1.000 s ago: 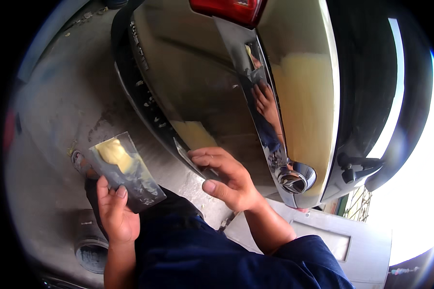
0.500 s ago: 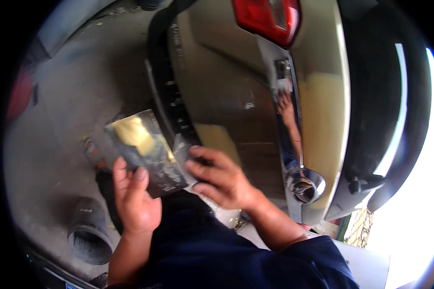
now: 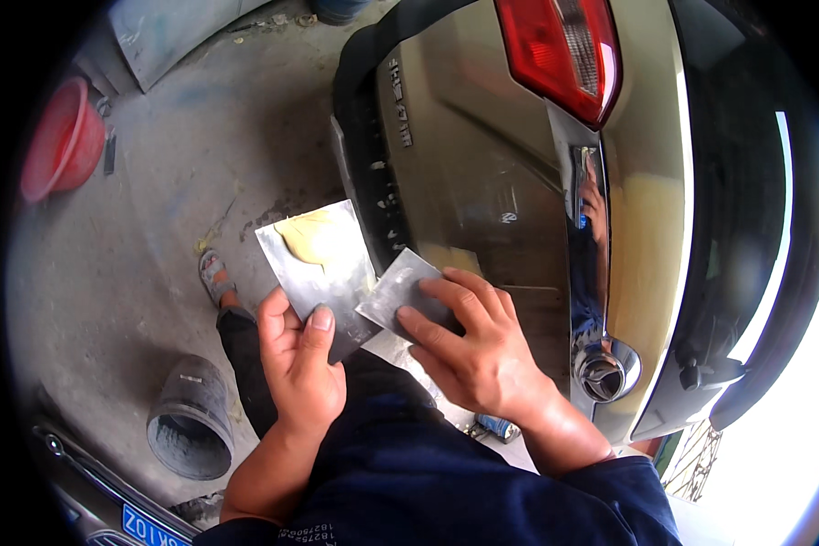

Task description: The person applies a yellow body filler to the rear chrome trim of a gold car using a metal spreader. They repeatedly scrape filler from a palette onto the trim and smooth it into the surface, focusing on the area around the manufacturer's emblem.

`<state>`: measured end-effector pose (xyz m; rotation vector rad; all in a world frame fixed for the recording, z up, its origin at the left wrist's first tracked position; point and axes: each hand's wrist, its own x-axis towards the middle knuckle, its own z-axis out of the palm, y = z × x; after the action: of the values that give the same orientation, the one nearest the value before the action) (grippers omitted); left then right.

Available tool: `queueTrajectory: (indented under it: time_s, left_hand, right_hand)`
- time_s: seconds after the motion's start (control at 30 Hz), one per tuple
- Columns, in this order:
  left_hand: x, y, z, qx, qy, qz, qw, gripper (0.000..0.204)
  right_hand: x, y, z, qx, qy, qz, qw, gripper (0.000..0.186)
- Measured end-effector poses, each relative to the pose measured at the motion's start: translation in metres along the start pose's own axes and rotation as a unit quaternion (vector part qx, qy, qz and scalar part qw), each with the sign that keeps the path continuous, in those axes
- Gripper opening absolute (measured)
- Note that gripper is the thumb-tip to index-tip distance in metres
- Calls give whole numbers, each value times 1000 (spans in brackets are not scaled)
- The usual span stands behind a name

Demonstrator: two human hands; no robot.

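My left hand (image 3: 308, 373) grips a flat metal plate (image 3: 337, 296) by its near edge, thumb on top. A lump of yellow filler paste (image 3: 314, 237) sits toward the plate's far edge. In my right hand (image 3: 487, 355) is a smaller metal scraper (image 3: 400, 291), pinched between fingers and thumb. The scraper's corner meets or overlaps the plate's right edge; whether they touch I cannot tell. Beyond my hands stands the gold tailgate (image 3: 482, 200) of a car, with a pale yellow patch (image 3: 642, 196) beside its chrome strip (image 3: 589, 264).
A red tail light (image 3: 564, 55) is at the tailgate's top. On the concrete floor (image 3: 136, 282) are a dark bucket (image 3: 189, 391) and, farther off, a red basin (image 3: 64, 136). Another vehicle's bumper (image 3: 86, 478) fills the lower left. My sandalled foot (image 3: 217, 278) is left of the plate.
The view has shifted, so hands and car appear farther right. The scraper has turned to show its flat face. On the plate, the paste shows as a smaller lump near the far edge.
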<state>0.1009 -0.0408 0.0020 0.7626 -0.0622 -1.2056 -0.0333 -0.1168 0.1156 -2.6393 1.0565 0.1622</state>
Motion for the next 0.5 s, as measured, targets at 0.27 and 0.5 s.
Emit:
queueTrajectory:
  time_s: [0.27, 0.5]
  left_hand:
    - [-2, -4, -3, 21, -8, -10, 1000, 40]
    - [-8, -13, -2, 63, -40, 1, 997, 42]
  right_hand:
    - [15, 12, -7, 44, 64, -9, 997, 39]
    - [20, 7, 14, 52, 32, -21, 998, 39]
